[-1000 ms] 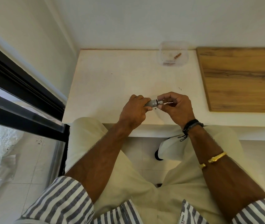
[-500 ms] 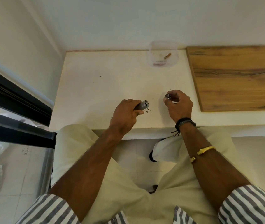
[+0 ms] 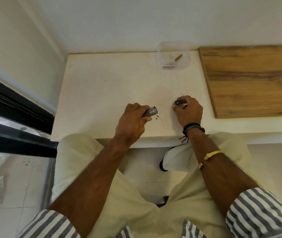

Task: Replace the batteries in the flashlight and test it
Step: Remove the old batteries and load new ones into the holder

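— Fingers (image 3: 146, 119) of your left hand (image 3: 133, 121): what are they doing?
— Wrapped tight round the silver flashlight body (image 3: 150, 112), its open end poking out toward your right hand (image 3: 188, 110).
— And the right fingers?
— Pinched on the small end cap (image 3: 177, 103), apart from the body, low over the white bench (image 3: 112, 93).
— Anything beyond your fingertips?
— Your clear plastic box (image 3: 173, 55) at the bench's far edge, with a copper-coloured battery (image 3: 178, 57) inside.

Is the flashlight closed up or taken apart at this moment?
Taken apart. The left hand grips the flashlight body, its end open, while the right hand holds the small cap apart from it.
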The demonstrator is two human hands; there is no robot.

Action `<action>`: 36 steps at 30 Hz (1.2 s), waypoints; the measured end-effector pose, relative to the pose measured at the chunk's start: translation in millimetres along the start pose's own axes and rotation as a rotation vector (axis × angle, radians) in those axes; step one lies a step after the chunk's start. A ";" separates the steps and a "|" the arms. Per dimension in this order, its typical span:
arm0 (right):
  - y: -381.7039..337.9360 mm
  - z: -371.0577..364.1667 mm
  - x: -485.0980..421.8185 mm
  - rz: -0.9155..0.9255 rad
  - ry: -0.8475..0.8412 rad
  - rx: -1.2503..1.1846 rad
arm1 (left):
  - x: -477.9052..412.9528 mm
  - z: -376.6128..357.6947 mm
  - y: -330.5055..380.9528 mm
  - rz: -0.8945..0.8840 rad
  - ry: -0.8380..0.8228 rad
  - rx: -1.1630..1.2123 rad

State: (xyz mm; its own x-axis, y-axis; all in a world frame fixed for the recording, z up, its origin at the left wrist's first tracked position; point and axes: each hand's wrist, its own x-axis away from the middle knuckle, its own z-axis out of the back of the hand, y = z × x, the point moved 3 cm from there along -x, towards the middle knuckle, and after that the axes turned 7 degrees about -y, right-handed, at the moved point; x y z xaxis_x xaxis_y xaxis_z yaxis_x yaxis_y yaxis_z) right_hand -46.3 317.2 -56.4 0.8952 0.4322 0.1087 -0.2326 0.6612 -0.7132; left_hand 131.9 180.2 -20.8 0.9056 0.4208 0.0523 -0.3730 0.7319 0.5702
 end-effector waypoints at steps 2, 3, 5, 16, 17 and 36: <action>-3.0 -0.5 -3.8 -0.011 -0.018 -0.005 | -1.9 4.5 0.0 -0.011 -0.003 -0.010; -6.5 8.5 3.4 0.001 0.012 -0.036 | 3.9 10.7 9.8 -0.028 0.002 -0.037; -17.6 20.3 14.3 0.048 0.129 -0.105 | 6.1 19.2 18.9 -0.058 0.004 -0.109; -43.5 -16.4 58.3 -0.299 -0.529 -1.100 | -4.3 29.3 34.1 -0.199 0.071 -0.513; -43.3 -16.5 57.9 -0.322 -0.563 -1.154 | -6.0 30.3 35.7 -0.220 0.074 -0.532; -21.9 0.8 47.5 -0.389 -0.425 -1.387 | -25.5 35.2 22.6 -0.171 0.122 -0.492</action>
State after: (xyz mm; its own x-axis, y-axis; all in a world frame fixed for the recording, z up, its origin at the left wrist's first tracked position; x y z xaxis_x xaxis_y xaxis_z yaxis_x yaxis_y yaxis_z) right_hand 1.0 323.8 -35.0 0.5843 0.6725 0.4542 0.7399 -0.2116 -0.6386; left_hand 107.5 167.2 19.6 0.9428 0.3110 -0.1199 -0.2989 0.9480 0.1089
